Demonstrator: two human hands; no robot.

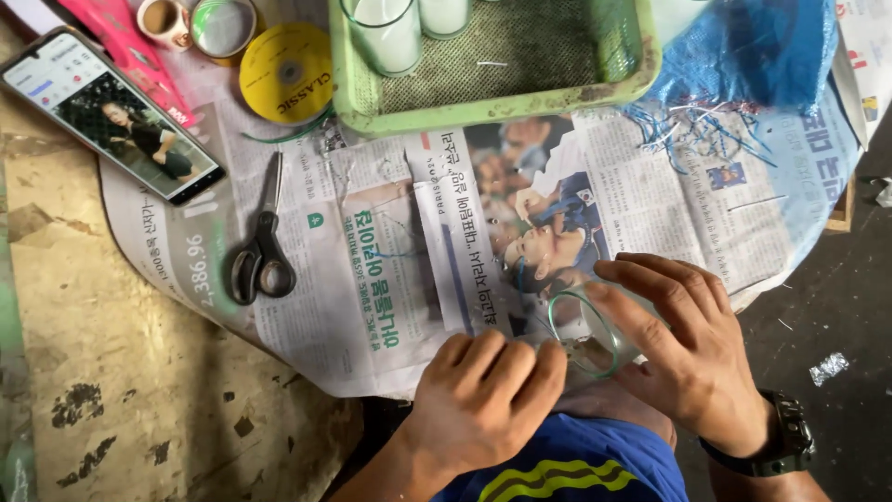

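At the lower centre of the frame, two hands work together on one clear glass [595, 330] with a green rim. The right hand [692, 358] wraps its fingers around the glass and holds it on its side at the edge of the newspaper [390, 270]. The left hand [483, 395] is curled into a loose fist, and its fingertips touch the rim; I cannot tell if it pinches something small. On the right wrist there is one dark watch [785, 437].

At the left of the frame lies one pair of black scissors [263, 251], closed. In the upper left lies one phone [110, 113] with a lit screen, and beside it one yellow spool [285, 72]. At the top stands one green tray [483, 102] with two white-filled glasses inside.
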